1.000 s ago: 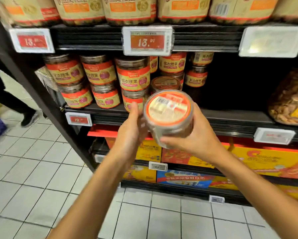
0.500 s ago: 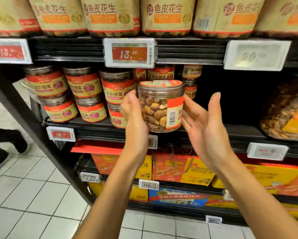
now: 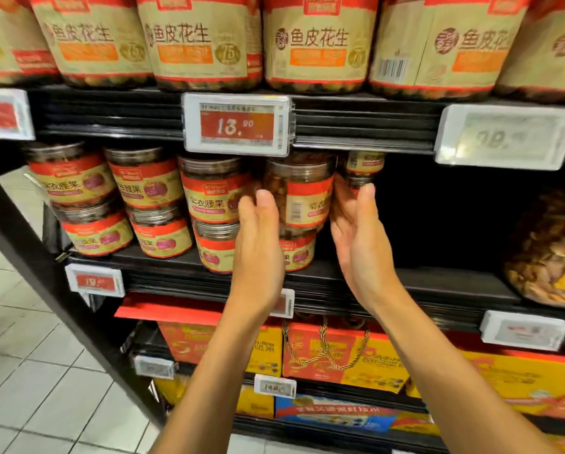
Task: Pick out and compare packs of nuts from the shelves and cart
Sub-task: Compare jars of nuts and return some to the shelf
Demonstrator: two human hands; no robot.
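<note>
1. Nut jar (image 3: 302,194): clear, red-and-tan label, barcode facing out. It stands upright on top of a lower jar (image 3: 297,253) on the middle shelf (image 3: 405,280), in the row of matching jars.
2. Left hand (image 3: 258,231): fingers straight, palm toward the jar's left side, at or just beside it; contact unclear.
3. Right hand (image 3: 356,231): fingers straight, palm facing the jar's right side; contact unclear.
4. Hands apart, jar between them, neither wrapped round it.
5. Price tag (image 3: 236,124), red panel, hangs just above the jar.
6. Large peanut jars (image 3: 317,40) on the top shelf; gift boxes (image 3: 340,355) below.
</note>
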